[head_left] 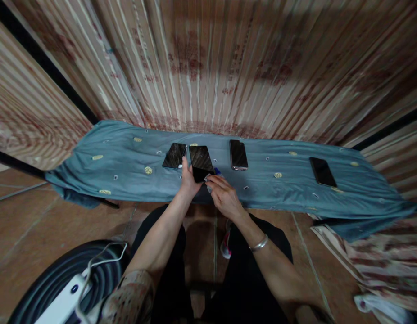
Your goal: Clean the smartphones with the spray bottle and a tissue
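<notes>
In the middle of the frame, the left hand [188, 181] held a dark phone [201, 159] by its lower left side, thumb along the edge, over the cloth-covered counter [262, 191]. The right hand [224, 196] had its fingers pinched narrow on a small pale piece [207, 177] at the phone's lower right corner; whether that piece was paper, film or cloth, I could not tell. Something blue [217, 171] showed just beyond the right fingers, mostly hidden.

Doing this well seemed to call for a steady left grip on the rim, fingertips off the glass, with light, even pressure from the right so the phone would not tip. The leftmost phone [174, 155] lay just beside the left thumb, so a little more room there would probably have guarded against a knock. The thick phone [238, 155] right of centre and the far phone [322, 172] at the right of the frame lay clear of both hands.
</notes>
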Demonstrator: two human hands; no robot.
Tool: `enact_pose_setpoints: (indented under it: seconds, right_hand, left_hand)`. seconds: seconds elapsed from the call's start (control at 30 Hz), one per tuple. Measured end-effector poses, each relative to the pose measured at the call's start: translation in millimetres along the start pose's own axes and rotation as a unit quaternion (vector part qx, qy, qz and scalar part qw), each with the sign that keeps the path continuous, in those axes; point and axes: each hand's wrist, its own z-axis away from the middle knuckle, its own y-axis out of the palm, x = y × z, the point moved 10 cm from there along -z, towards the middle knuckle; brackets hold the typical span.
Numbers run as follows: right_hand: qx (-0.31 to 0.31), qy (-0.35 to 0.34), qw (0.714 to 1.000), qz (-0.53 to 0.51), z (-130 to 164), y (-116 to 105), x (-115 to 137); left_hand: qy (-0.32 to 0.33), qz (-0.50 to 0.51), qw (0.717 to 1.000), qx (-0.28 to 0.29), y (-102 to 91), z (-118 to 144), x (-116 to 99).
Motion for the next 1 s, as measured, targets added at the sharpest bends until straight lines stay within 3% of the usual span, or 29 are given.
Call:
enact_pose_setpoints:
  seconds: [0.23,0.43,0.53,0.63,0.8,1.0]
  right_hand:
    - [-0.045,0.065,0.997,-0.013,6.6,-18.2,-27.7]
    - [-0.119,0.215,0.965,-0.094,21.5,-39.3,-74.8]
    - [-0.141,0.310,0.925,-0.166,32.8,-38.0,-104.0]
    - [-0.160,0.372,0.867,-0.290,41.3,-26.6,-123.3]
    - [-0.161,0.439,0.757,-0.457,48.7,-3.6,-130.4]
    - [-0.207,0.445,0.702,-0.516,49.6,-12.4,-136.2]
  left_hand:
    - [0.001,-0.019,1.000,0.013,6.9,-5.8,9.2]
    - [-0.007,-0.023,0.999,0.032,19.2,-8.2,17.1]
    - [-0.022,-0.030,0.999,0.032,27.2,-8.3,23.6]
    - [-0.030,-0.040,0.998,0.033,36.0,-7.5,30.1]
    - [-0.047,-0.034,0.998,0.034,50.4,-5.4,42.8]
    - [-0.062,-0.034,0.996,0.053,70.2,-13.0,56.7]
